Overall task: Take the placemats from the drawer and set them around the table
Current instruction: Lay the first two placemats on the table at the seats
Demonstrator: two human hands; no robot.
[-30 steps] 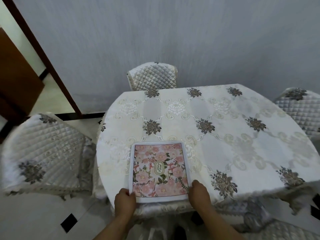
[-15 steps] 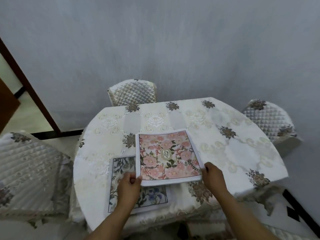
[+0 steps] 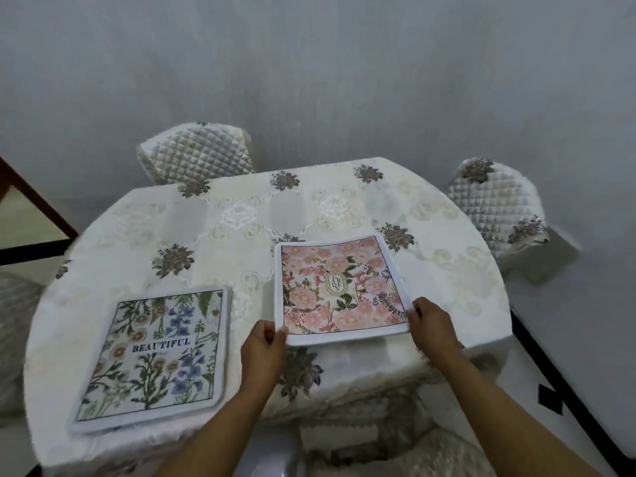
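Note:
A pink floral placemat (image 3: 339,287) with a white border is held just above the round table (image 3: 361,215), right of centre near the front edge. My left hand (image 3: 263,342) pinches its near left corner and my right hand (image 3: 432,321) pinches its near right corner. To the left lies a stack of placemats (image 3: 155,356), the top one showing green and blue flowers and the word BEAUTIFUL. It rests flat at the table's front left, apart from both hands.
A cream embroidered cloth covers the table. Quilted chairs stand at the back (image 3: 196,153), at the right (image 3: 499,204) and close in front (image 3: 430,456). A grey wall runs behind, and a dark door frame (image 3: 38,204) is at the far left.
The pink placemat was lifted off the stack and carried to the right, uncovering the BEAUTIFUL placemat. My view swung right as well.

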